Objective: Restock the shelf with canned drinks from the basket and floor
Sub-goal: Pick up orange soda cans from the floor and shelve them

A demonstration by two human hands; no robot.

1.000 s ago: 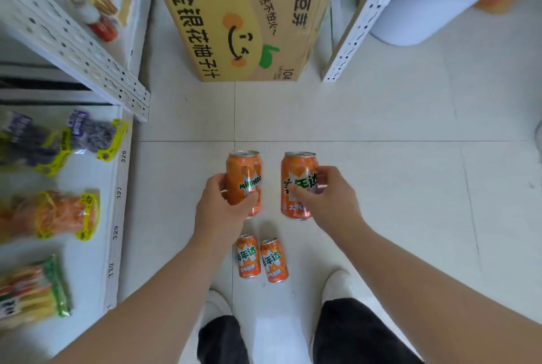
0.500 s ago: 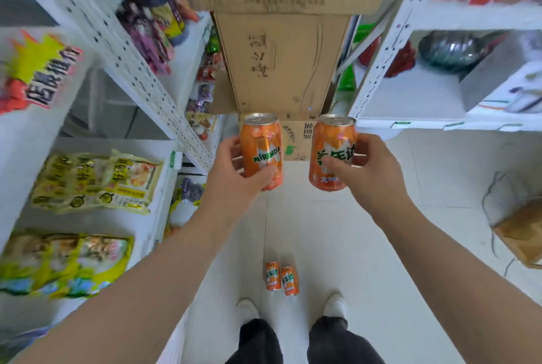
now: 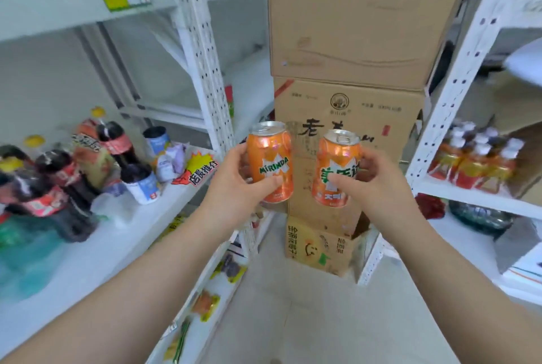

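My left hand [image 3: 234, 187] grips an orange Mirinda can [image 3: 271, 155], held upright at chest height in the aisle. My right hand [image 3: 372, 184] grips a second orange can [image 3: 337, 164], tilted slightly, just to the right of the first. The two cans are apart by a small gap. A white shelf [image 3: 123, 243] on the left carries cola bottles [image 3: 67, 187] and cups, with bare room along its front. The basket and the cans on the floor are out of view.
Stacked cardboard boxes [image 3: 352, 99] fill the end of the aisle right behind the cans. A perforated white shelf upright [image 3: 205, 70] stands left of them. Bottled drinks [image 3: 475, 158] sit on the right shelving. Snack packets [image 3: 205, 302] lie on the lower left shelf.
The view has risen from the floor to shelf height. Both hands carried their cans upward; the two cans left on the floor have dropped out of sight.
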